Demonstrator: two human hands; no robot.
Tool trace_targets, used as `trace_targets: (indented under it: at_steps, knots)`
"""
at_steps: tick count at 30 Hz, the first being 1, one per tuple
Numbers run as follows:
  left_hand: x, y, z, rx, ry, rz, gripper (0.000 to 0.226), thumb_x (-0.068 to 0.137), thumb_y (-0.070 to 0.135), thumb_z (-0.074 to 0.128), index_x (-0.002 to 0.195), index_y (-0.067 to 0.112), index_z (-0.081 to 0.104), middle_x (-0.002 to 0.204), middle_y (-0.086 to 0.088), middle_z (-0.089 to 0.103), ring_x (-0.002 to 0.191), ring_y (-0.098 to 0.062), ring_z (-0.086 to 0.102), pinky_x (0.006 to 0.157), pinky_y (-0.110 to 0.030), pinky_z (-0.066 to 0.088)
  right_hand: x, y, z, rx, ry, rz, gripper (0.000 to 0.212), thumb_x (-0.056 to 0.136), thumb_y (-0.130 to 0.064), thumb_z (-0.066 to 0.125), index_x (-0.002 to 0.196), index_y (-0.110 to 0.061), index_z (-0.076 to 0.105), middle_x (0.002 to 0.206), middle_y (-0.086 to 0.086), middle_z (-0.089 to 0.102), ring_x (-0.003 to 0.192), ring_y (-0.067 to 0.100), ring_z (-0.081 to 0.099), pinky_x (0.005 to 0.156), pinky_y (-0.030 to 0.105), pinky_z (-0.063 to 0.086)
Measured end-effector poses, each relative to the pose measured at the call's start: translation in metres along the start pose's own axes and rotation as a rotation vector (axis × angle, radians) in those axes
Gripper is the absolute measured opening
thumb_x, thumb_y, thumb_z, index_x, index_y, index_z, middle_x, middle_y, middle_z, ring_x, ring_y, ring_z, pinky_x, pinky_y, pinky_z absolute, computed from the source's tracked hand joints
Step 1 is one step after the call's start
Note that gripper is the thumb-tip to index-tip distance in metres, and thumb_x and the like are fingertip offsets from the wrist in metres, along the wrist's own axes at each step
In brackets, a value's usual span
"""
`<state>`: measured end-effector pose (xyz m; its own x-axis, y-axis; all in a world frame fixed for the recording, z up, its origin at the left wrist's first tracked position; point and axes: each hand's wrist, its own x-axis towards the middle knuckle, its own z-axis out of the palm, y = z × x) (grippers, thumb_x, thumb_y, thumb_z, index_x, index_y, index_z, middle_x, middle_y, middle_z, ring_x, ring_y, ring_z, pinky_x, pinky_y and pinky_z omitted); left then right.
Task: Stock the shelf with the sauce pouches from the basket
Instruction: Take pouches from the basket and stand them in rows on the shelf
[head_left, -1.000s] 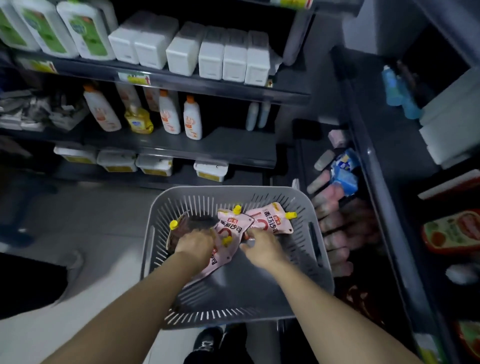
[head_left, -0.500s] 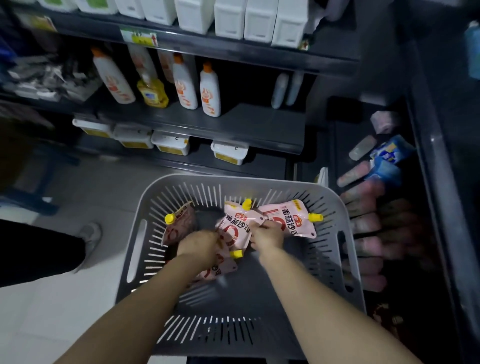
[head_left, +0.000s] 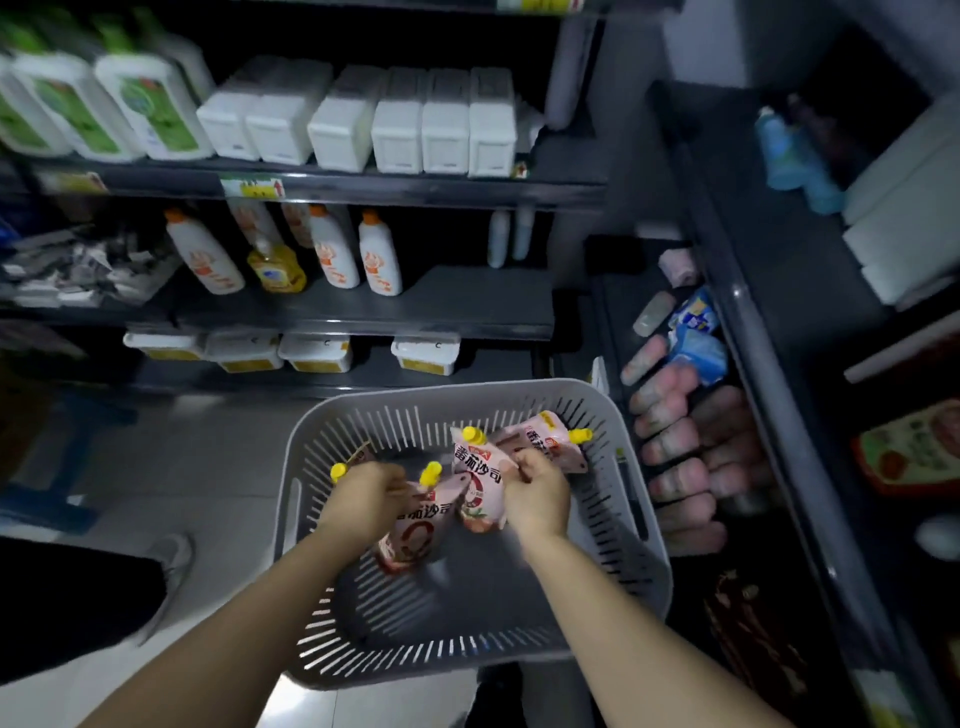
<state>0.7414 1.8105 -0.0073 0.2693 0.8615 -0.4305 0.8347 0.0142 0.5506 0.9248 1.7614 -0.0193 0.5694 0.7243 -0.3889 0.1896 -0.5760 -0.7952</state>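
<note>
Dark shelving (head_left: 363, 312) is running across the far side, carrying white tubs (head_left: 395, 124) above and orange-capped bottles (head_left: 379, 254) plus one yellow bottle (head_left: 275, 267) below. A second shelf unit (head_left: 769, 415) is running down the right; its low tier, just beside the basket, is holding rows of pinkish packs (head_left: 675, 426) and blue packs (head_left: 696, 343).

The grey slotted basket (head_left: 457, 388) is sitting low at centre, its right wall standing between the pouches and that tier. Another person's shoe (head_left: 171, 556) is showing at left.

Left hand (head_left: 366, 499) is curling round the near pouch (head_left: 415, 530) below its yellow spout. Right hand (head_left: 537, 491) is pinching the middle pouch (head_left: 478, 478). Both pouches are inside the basket; whether they are clear of its floor, cannot tell. A third pouch (head_left: 550, 436) is lying in the far right corner. A fourth pouch (head_left: 338, 470) is showing mostly its cap beyond the left hand.
</note>
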Motion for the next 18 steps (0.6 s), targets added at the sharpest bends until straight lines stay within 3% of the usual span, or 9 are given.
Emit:
trace_targets:
  at_steps: [3,6,8,10,13,16,18]
  knots:
    - [-0.008,0.014,-0.019,-0.058,0.002,0.092,0.027,0.077,0.012,0.075,0.059,0.007,0.055,0.058,-0.006,0.060,0.069,-0.029,0.064,0.063,-0.036,0.048,-0.021,-0.013,-0.025,0.050,0.117,-0.053,0.027,0.090,-0.011,0.061,0.065,-0.020,0.056,0.075,0.005,0.067,0.077,0.026,0.061,0.072,0.037,0.049]
    - [-0.019,0.033,-0.037,-0.180,-0.021,0.169,0.008,0.079,0.013,0.075,0.074,0.011,0.068,0.073,-0.004,0.073,0.070,-0.016,0.067,0.066,-0.032,0.052,-0.047,-0.028,-0.049,0.125,0.236,-0.102,0.012,0.088,-0.007,0.061,0.078,-0.013,0.066,0.086,0.014,0.071,0.084,0.033,0.064,0.078,0.045,0.052]
    - [-0.027,0.048,-0.047,-0.243,-0.013,0.262,0.014,0.080,0.011,0.074,0.069,0.014,0.066,0.069,-0.001,0.069,0.062,-0.012,0.059,0.058,-0.024,0.045,-0.065,-0.037,-0.066,0.166,0.327,-0.142,0.009,0.087,-0.006,0.061,0.081,-0.009,0.066,0.085,0.014,0.071,0.083,0.034,0.064,0.078,0.048,0.052]
    - [-0.035,0.067,-0.056,-0.294,-0.012,0.334,0.019,0.081,0.007,0.072,0.066,0.004,0.062,0.062,-0.007,0.062,0.060,-0.014,0.049,0.052,-0.022,0.037,-0.084,-0.046,-0.086,0.206,0.407,-0.169,0.010,0.087,-0.006,0.062,0.078,-0.010,0.065,0.082,0.013,0.070,0.082,0.033,0.064,0.077,0.047,0.052]
    - [-0.049,0.102,-0.066,-0.411,-0.048,0.415,0.013,0.081,0.003,0.072,0.070,0.006,0.067,0.073,-0.020,0.070,0.060,-0.015,0.055,0.055,-0.026,0.043,-0.110,-0.058,-0.121,0.241,0.539,-0.205,0.012,0.087,-0.009,0.063,0.077,-0.015,0.066,0.079,0.007,0.071,0.079,0.030,0.064,0.075,0.040,0.052]
    - [-0.066,0.140,-0.073,-0.467,-0.031,0.545,0.012,0.079,0.007,0.075,0.070,0.014,0.071,0.063,0.001,0.069,0.056,-0.003,0.058,0.054,-0.020,0.045,-0.137,-0.065,-0.159,0.254,0.662,-0.196,0.013,0.087,-0.020,0.062,0.076,-0.018,0.067,0.081,0.004,0.072,0.082,0.026,0.066,0.079,0.047,0.052]
    - [-0.080,0.166,-0.075,-0.498,-0.060,0.622,0.005,0.080,0.009,0.074,0.076,0.012,0.074,0.067,0.002,0.072,0.060,-0.003,0.061,0.056,-0.019,0.047,-0.155,-0.067,-0.184,0.303,0.739,-0.224,0.014,0.088,-0.019,0.062,0.075,-0.019,0.068,0.078,0.001,0.071,0.077,0.020,0.065,0.076,0.049,0.053]
